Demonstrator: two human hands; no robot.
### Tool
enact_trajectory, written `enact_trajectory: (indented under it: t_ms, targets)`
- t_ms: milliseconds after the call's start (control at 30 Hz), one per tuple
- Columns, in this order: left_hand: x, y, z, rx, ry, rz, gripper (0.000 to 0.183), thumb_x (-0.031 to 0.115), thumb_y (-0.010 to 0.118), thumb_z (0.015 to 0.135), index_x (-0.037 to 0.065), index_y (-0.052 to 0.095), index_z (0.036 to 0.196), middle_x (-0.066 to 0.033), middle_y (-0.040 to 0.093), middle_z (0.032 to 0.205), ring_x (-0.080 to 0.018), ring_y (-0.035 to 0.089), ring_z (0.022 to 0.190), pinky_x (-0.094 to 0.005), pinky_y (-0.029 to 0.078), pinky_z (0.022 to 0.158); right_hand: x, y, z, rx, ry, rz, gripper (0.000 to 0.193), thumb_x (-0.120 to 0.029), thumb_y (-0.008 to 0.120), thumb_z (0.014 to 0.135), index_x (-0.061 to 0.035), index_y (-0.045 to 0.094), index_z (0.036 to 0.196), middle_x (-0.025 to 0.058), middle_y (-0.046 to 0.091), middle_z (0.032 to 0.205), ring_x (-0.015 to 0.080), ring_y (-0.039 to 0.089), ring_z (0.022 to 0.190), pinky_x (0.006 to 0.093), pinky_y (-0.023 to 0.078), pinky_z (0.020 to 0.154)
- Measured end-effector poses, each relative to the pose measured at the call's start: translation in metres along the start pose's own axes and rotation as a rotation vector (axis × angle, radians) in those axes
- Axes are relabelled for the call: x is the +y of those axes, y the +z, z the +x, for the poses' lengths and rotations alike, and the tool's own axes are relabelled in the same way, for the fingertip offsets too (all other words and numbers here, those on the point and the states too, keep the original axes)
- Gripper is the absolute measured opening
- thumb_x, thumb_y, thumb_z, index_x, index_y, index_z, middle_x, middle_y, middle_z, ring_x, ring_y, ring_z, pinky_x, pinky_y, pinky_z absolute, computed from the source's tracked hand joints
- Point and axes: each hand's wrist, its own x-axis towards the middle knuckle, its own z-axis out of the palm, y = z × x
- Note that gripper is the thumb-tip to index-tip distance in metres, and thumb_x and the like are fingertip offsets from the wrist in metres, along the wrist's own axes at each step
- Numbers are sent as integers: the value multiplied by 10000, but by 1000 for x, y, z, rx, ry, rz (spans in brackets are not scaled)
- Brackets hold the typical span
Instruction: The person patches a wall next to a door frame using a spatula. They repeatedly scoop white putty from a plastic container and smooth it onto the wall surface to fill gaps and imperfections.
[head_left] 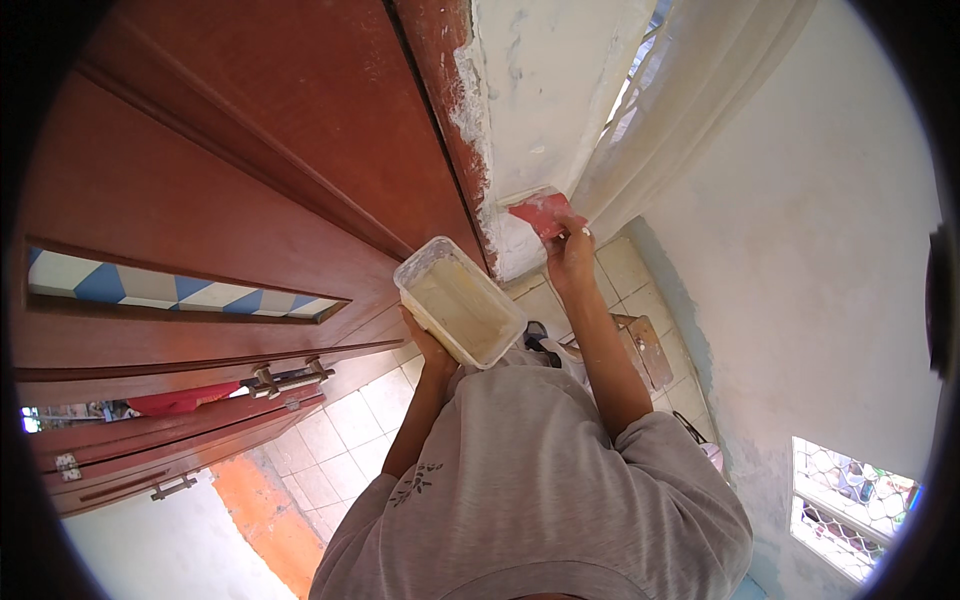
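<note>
My left hand (430,345) is closed around the side of a clear rectangular plastic tub (462,305), held tilted before my body. Pale residue coats its inside walls. Out to the right, my right hand (570,258) grips a flat red scraper (541,214) smeared with white. The scraper's blade lies against or very close to the narrow white plastered wall (520,245) beside the door frame. Its far edge meets a pale strip that I cannot make out clearly.
A red-brown wooden door (250,120) fills the left. A sheer white curtain (690,110) hangs beside the plastered strip. Below are pale floor tiles (365,415) and a small wooden stool (645,350). A patchy white wall (800,250) with a grilled window (850,505) stands right.
</note>
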Motion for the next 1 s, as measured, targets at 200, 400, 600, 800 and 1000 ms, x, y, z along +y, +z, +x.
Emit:
enact_trajectory:
  t_ms: [200, 400, 600, 800, 1000]
  targets:
    - [-1, -5, 1, -12, 33, 22, 825, 751, 255, 1025, 166, 335, 1601, -118, 435, 1590, -325, 457, 1430, -469, 406, 1178, -23, 17, -14, 32, -59, 13, 60, -63, 647, 935, -28, 640, 983, 67, 663, 925, 190, 682, 841, 345, 605, 779]
    - [0, -2, 2, -17, 27, 7, 825, 753, 262, 1023, 167, 340, 1598, -113, 439, 1587, -326, 459, 1426, -470, 409, 1176, -8, 7, -16, 17, -75, -213, 118, -66, 623, 972, 13, 617, 1060, 86, 672, 973, 200, 691, 855, 370, 615, 795]
    - [1, -8, 8, -11, 27, 1, 827, 754, 261, 1022, 167, 343, 1599, -109, 435, 1593, -326, 457, 1428, -471, 402, 1182, -7, 33, -12, -30, -112, -194, 195, -87, 608, 1002, 61, 586, 1126, 131, 660, 1047, 236, 692, 903, 384, 615, 820]
    - [0, -4, 6, -24, 12, 7, 831, 758, 261, 1020, 170, 344, 1601, -104, 436, 1593, -320, 459, 1426, -466, 401, 1184, -22, 45, -18, -21, -108, -146, 188, -97, 611, 1009, 65, 599, 1105, 136, 655, 1057, 240, 691, 908, 379, 617, 829]
    - [0, 2, 2, -28, 25, 20, 826, 758, 264, 1020, 170, 356, 1592, -101, 449, 1582, -315, 462, 1424, -468, 400, 1186, -25, 28, -24, -16, -112, -140, 186, -113, 623, 1003, 46, 609, 1099, 110, 658, 1033, 213, 685, 890, 383, 620, 807]
